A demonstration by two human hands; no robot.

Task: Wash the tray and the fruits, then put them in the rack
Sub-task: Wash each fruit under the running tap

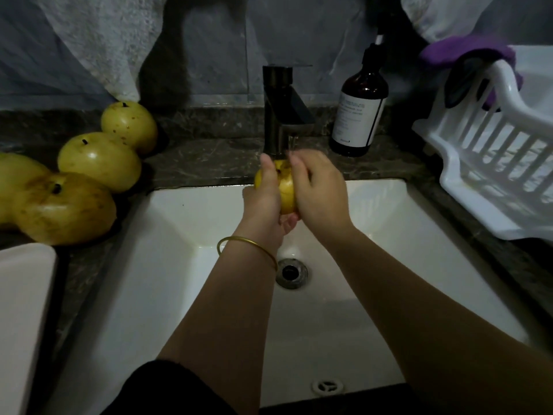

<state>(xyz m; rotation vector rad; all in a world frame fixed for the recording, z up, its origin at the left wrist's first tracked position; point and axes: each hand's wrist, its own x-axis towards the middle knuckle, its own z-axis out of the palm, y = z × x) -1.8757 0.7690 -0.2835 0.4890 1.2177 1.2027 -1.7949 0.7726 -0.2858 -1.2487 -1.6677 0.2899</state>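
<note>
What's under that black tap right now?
A yellow fruit, held between the left hand and the right hand above the white sink. The hands cover most of it.

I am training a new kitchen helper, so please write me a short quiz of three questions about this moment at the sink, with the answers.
1. True or false: the dark pump bottle stands to the left of the tap.
2. Where is the yellow fruit that the left hand and the right hand hold? A) under the tap, over the sink; B) lying on the sink bottom; C) on top of the bottle.
3. Which wrist wears the gold bangle?
Key: 1 false, it stands to the right. 2 A. 3 the left wrist.
</note>
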